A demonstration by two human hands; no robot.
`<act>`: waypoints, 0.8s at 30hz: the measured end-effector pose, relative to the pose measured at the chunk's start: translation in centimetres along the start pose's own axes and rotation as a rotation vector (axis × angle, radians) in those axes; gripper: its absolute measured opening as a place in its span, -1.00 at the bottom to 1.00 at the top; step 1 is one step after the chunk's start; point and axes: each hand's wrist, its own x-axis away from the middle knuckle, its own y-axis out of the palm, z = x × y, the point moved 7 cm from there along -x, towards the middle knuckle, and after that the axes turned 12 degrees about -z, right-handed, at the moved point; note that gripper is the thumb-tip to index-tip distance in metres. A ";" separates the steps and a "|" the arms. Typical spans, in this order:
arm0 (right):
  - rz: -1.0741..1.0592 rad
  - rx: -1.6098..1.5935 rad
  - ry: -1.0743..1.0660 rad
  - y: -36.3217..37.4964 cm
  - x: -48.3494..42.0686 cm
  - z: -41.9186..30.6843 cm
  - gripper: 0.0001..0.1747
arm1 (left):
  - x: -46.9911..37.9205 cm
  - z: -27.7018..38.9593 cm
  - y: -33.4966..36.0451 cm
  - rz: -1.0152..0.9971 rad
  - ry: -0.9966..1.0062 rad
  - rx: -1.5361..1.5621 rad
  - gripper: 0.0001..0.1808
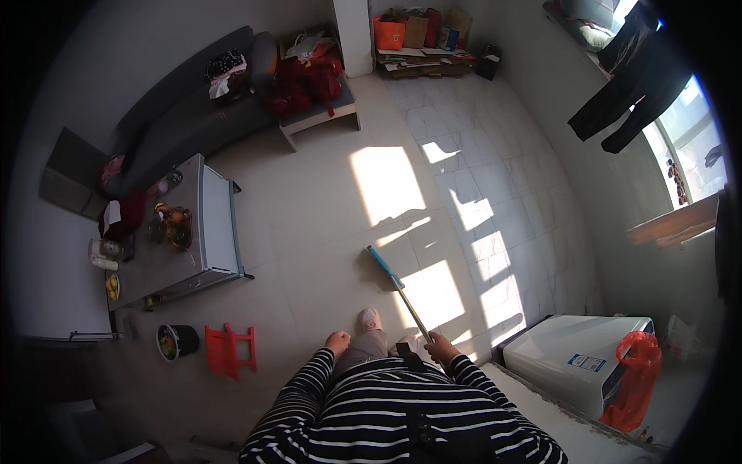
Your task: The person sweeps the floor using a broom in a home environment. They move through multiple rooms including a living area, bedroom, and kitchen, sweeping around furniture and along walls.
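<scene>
My right hand (442, 350) is closed around the pole of a long-handled floor broom or mop (415, 313). Its narrow blue head (382, 264) rests on the pale tiles ahead of my feet, partly beside a sunlit patch. Whether it has bristles or a pad cannot be made out. To the left of my legs hangs my left hand (338, 343), fingers curled in, with nothing seen in it. A pink-white shoe (369, 319) shows between my hands; the other is partly covered.
A table (220, 220) stands left, with a red plastic stool (229, 351) and black bucket (184, 340) near it. A white appliance (571, 356) with a red bag (635, 380) is at right. Behind are a grey sofa (185, 127) and stacked cardboard (426, 64).
</scene>
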 end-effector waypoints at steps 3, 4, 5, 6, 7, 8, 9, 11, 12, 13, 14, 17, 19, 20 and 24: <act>0.031 0.006 -0.053 0.4 -1.1 -3.0 -0.38 | 0.8 -0.1 -2.2 -0.011 0.015 0.086 -0.78; 0.020 0.009 -0.032 0.3 -1.6 -3.8 -0.31 | 0.8 -0.9 -3.3 0.001 0.000 0.131 -0.77; 0.052 0.039 -0.055 0.0 -2.0 -4.9 -0.32 | 0.5 -1.9 -4.5 0.016 -0.012 0.122 -0.78; 0.087 0.057 -0.072 -0.5 -2.5 -6.0 -0.33 | 0.3 -3.1 -5.7 0.044 -0.001 0.095 -0.78; 0.136 0.086 -0.067 -1.1 -2.8 -6.7 -0.33 | 0.1 -4.3 -6.8 0.053 0.011 -0.081 -0.78; 0.166 0.062 -0.068 -1.8 -3.2 -7.5 -0.35 | 0.1 -5.3 -8.2 0.111 0.052 -0.105 -0.78; 0.192 0.034 -0.072 -2.6 -3.8 -8.3 -0.36 | 0.1 -6.3 -9.2 0.132 0.060 -0.144 -0.78; 0.243 0.031 -0.092 -4.2 -5.0 -9.7 -0.39 | 1.5 -9.3 -9.9 0.175 -0.075 0.059 -0.79; 0.304 0.056 -0.099 -5.2 -5.8 -10.2 -0.41 | 2.8 -10.2 -9.8 0.196 -0.080 0.225 -0.80; 0.334 0.026 -0.138 -6.1 -6.6 -10.7 -0.51 | 3.9 -10.5 -9.7 0.207 -0.085 0.425 -0.80; 0.358 0.073 -0.123 -7.1 -7.6 -11.1 -0.58 | 4.9 -10.3 -9.9 0.219 -0.114 0.419 -0.80; 0.372 0.211 -0.109 -9.7 -11.3 -12.2 -0.82 | 7.9 -9.2 -9.7 0.213 -0.161 0.412 -0.77; 0.379 0.410 -0.044 -10.3 -13.5 -13.1 -0.92 | 9.1 -9.2 -9.2 0.281 -0.216 0.477 -0.73; 0.242 1.072 -0.101 -8.9 -14.3 -14.7 -0.90 | 9.3 -9.4 -9.0 0.316 -0.245 0.511 -0.71; -0.162 1.966 -0.283 -4.6 -15.8 -14.2 -0.90 | 8.7 -10.0 -7.5 0.263 -0.201 0.638 -0.81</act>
